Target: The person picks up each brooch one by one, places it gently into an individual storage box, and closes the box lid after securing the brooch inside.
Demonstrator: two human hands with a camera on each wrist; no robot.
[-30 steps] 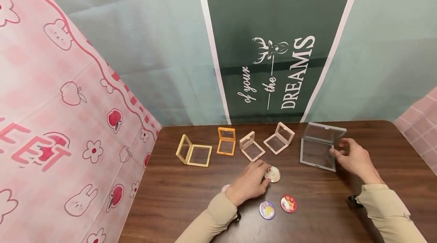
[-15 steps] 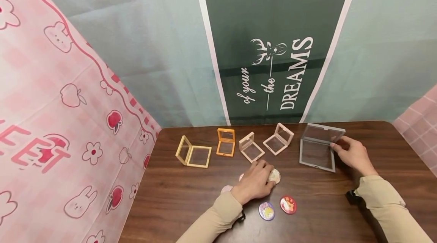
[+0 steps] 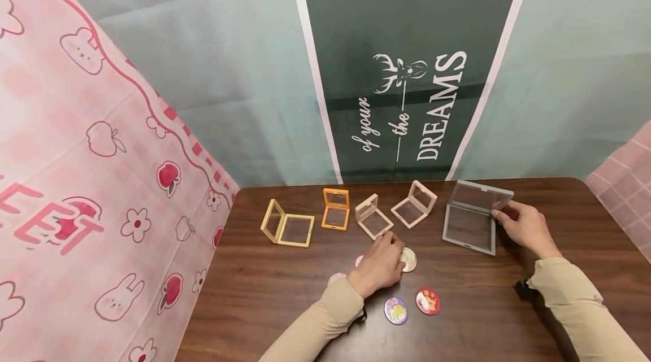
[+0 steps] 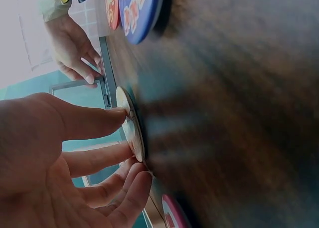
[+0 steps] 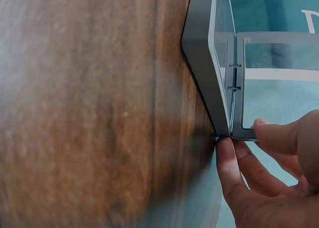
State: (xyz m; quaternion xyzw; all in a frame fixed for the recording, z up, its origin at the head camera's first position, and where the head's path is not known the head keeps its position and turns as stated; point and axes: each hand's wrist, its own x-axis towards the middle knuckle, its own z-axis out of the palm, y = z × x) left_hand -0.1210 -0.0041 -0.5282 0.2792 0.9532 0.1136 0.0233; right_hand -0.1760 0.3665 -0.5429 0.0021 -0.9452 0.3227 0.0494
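Observation:
My left hand [image 3: 378,263] pinches a pale round button badge [image 4: 132,125] at the tabletop, thumb on its near edge and fingertips at the other side, as the left wrist view shows. At the right, my right hand [image 3: 526,229] holds the hinge-side corner of a large grey hinged display frame [image 3: 469,229] between thumb and fingers. That frame stands open, its clear lid [image 5: 281,83] raised. Left of my left hand, a pinkish badge [image 3: 337,278] shows partly behind the wrist. A purple badge [image 3: 395,310] and a red badge [image 3: 428,301] lie nearer me.
Along the back stand smaller opened hinged frames: a yellow one [image 3: 297,231], an orange one [image 3: 335,218], and two pale pink ones, the left frame [image 3: 374,223] and the right frame [image 3: 409,212]. A printed curtain [image 3: 244,96] hangs behind the wooden table [image 3: 254,294].
My right hand has moved in closer to the grey frame's hinge corner. My left hand has shifted slightly right over the pale badge, uncovering part of another badge on its left.

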